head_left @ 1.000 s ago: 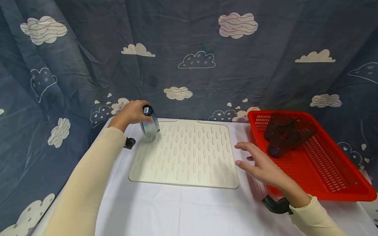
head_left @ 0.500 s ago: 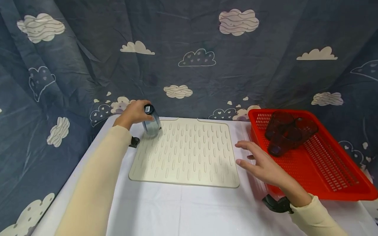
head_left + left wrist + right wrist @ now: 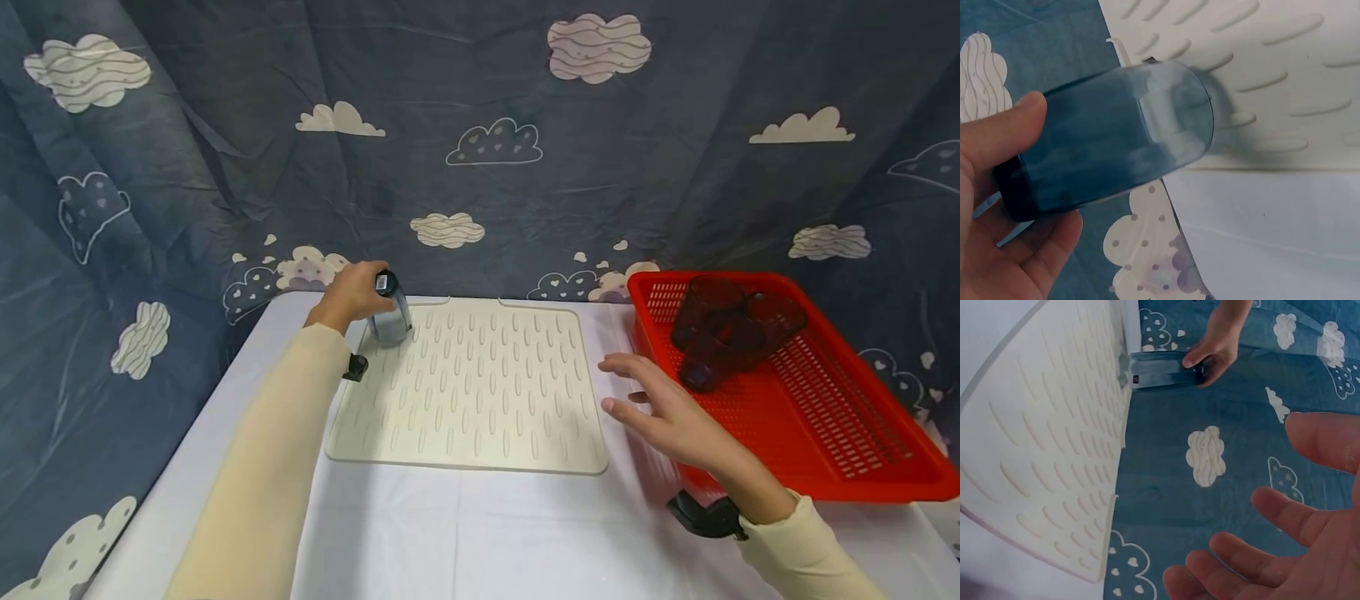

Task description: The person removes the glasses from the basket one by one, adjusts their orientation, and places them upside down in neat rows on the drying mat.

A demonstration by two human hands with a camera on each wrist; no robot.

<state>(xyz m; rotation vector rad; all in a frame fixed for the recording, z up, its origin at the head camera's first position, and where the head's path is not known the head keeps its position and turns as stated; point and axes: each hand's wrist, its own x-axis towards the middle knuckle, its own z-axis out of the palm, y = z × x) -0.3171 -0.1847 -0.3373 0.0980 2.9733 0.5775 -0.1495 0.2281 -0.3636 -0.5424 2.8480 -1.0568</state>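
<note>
My left hand [image 3: 354, 296] grips a blue-tinted drinking glass [image 3: 392, 323] by its dark, thick base. The glass is upside down, mouth downward, over the back left corner of a cream ridged drying mat [image 3: 480, 392]. In the left wrist view the glass [image 3: 1116, 137] has thumb and fingers around its base end; whether its rim touches the mat I cannot tell. Between the mat and a red basket [image 3: 817, 417], my right hand [image 3: 667, 417] hovers with nothing in it. Its fingers [image 3: 1235, 556] are spread and slightly bent in the right wrist view.
Several dark-looking tinted glasses [image 3: 720, 333] lie together at the back left of the red basket. A white cloth [image 3: 420, 533] covers the table. Behind it hangs a dark blue curtain [image 3: 420, 75] with a cloud print.
My left hand and the upside-down glass have shifted a little to the right over the mat's back left corner. My right hand has stayed nearly still. The head view has moved slightly.
</note>
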